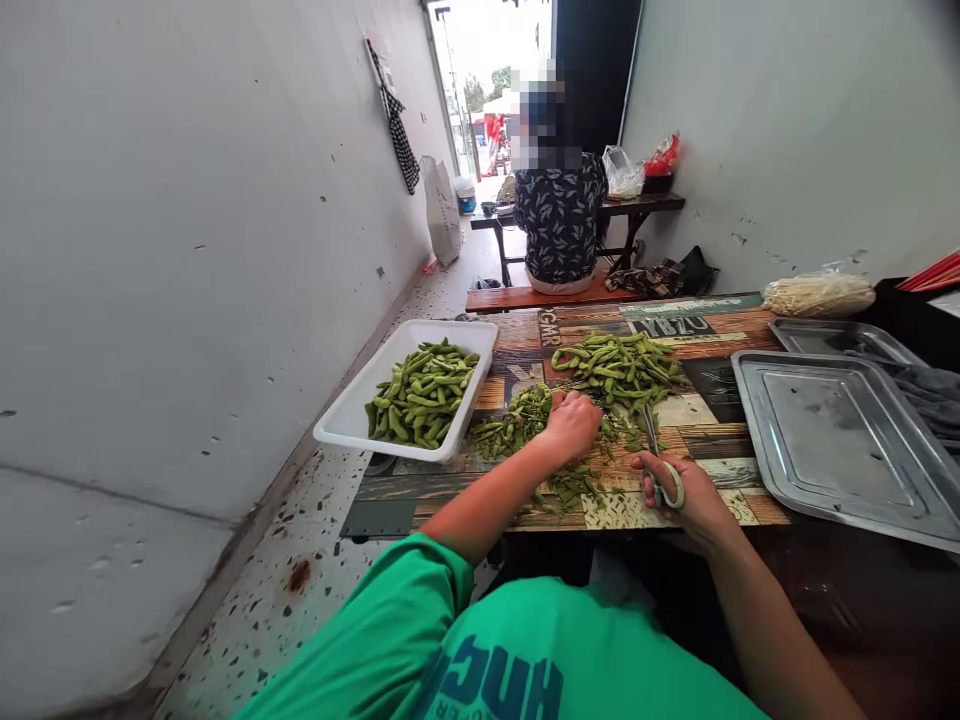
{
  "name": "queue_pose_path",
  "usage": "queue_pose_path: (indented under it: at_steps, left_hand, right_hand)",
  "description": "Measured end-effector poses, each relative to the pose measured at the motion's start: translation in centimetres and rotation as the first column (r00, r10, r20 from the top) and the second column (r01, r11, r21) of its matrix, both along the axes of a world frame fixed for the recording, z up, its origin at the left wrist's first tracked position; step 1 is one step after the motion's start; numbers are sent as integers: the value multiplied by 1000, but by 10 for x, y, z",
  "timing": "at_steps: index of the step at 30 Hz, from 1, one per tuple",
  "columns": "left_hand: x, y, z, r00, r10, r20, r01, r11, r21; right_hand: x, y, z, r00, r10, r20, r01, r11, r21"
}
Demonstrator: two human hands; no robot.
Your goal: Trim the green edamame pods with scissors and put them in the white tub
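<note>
Pod heap [621,368] | beyond left hand [574,424], grip unclear | beyond right hand [696,497], grasping scissors [651,431]

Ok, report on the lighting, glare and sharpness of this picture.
Head view: the doorway is blown out near white; head view: pale glare streaks the nearer metal tray; head view: pixel blocks cover the head of the seated person, while the scissors in the right hand look fairly sharp.

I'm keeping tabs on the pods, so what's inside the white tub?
Green pods lie heaped inside the white tub, mostly toward its right side. The top layer hides the pods lower down and the part of the tub's bottom beneath them.
</note>
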State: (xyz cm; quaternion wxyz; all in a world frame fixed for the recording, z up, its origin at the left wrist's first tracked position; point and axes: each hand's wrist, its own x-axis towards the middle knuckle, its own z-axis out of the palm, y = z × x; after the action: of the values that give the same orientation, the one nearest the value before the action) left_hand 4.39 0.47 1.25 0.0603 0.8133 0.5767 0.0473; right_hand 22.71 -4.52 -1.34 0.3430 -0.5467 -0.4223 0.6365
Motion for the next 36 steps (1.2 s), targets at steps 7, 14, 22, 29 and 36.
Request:
queue_pose_path:
  at_steps: [7,14,22,29,36]
  left_hand:
    - [-14,18,-5,953,36,300,-5,995,-103]
    - [-21,16,-6,195,500,844,149,835,-529]
    - [-25,7,8,115,579,807,335,742,-581]
    - [-18,2,6,203,502,841,287,790,-541]
    - [-4,-3,4,-24,611,791,254,769,-586]
  right_hand:
    - [1,0,-6,998,56,37,-56,998,-24]
    - [-9,4,-11,983,175,53,-177,984,21]
    - [-16,8,1,951,256,174,-276,956,99]
    - [-20,8,3,946,275,171,-300,943,143]
    - [-28,4,4,978,132,164,-162,970,182]
